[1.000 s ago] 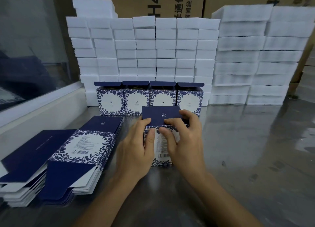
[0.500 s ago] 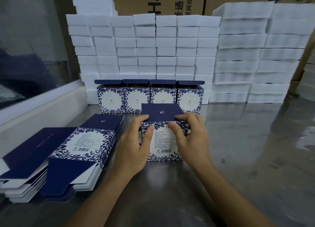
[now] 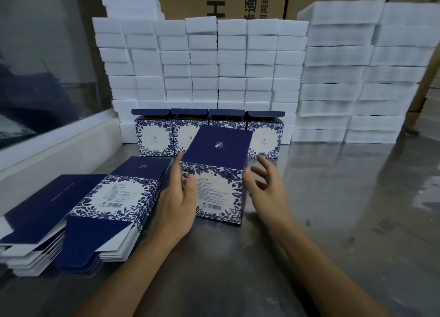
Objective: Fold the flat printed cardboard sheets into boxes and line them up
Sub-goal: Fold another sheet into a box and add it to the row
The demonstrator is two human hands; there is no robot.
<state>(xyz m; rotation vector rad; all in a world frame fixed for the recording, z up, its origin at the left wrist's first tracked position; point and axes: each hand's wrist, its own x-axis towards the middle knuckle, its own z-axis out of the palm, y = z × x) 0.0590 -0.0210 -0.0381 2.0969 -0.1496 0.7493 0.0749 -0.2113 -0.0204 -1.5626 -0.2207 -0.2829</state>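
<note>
The folded box [image 3: 219, 185] stands upright on the worktop [image 3: 333, 209], its long axis vertical, barcode panel facing near and its navy top closed. It sits between the two hands and just near of the row of four finished boxes [image 3: 208, 132], which stand side by side at the far edge against the stacked white foam blocks [image 3: 214, 62]. The left hand [image 3: 178, 202] is the nearer grip: its fingers lie straight along the box's left wall and its thumb rests on the near panel, a light hold rather than a clamp. The right hand [image 3: 264, 185] is just off the right wall, fingers spread and loosely bent, holding nothing. The free slot in the row seems to lie far and right of the box, beyond the fourth one, so the coming move is probably a push or lift away and rightward. The four lined-up boxes have their top flaps raised; what is inside cannot be seen. The pile of flat sheets [image 3: 100, 202] lies at the near left, touching nothing in hand.
</note>
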